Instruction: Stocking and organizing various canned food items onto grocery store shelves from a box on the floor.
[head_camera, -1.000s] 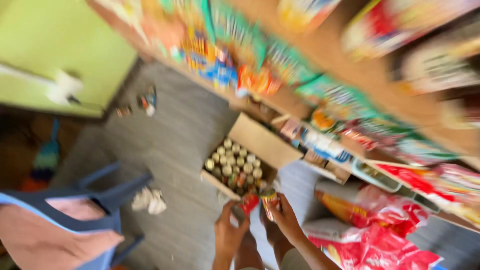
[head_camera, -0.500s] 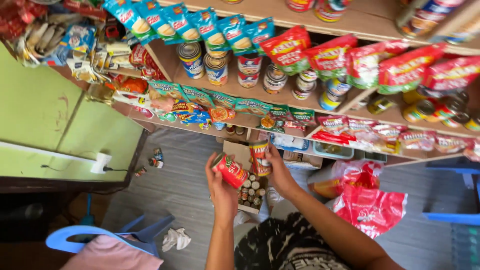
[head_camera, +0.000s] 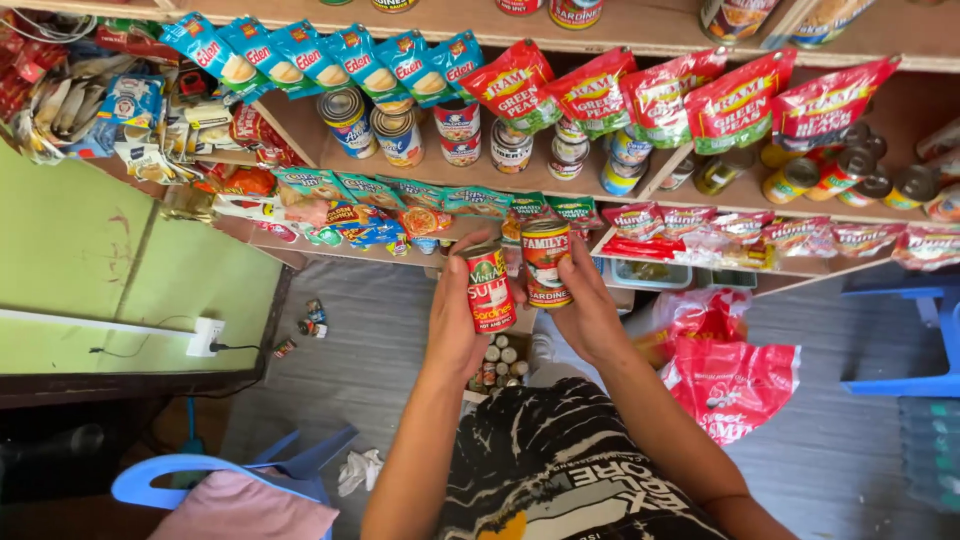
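Holding one can apiece, the person keeps both tins raised side by side in front of the chest: the left hand (head_camera: 452, 325) is wrapped around a red sardine can (head_camera: 489, 288), and the right hand (head_camera: 590, 310) grips a second sardine can (head_camera: 546, 263) with a red and green label, the two cans nearly touching. Each grip reaches only partway round, so I judge a tin could slip and fall straight down onto the open carton of cans (head_camera: 498, 365) on the floor below, denting something or rolling off across the grey boards.

Counted: two cans in hand; at least eight can tops showing in the carton, the rest hidden by the arms. Beyond, a red plastic bag (head_camera: 735, 385) lies on the floor. On the wooden shelf (head_camera: 480, 180) stand roughly nine tins in the left bay; above hang five blue snack packets (head_camera: 330, 55) and five red pea packets (head_camera: 690, 95).
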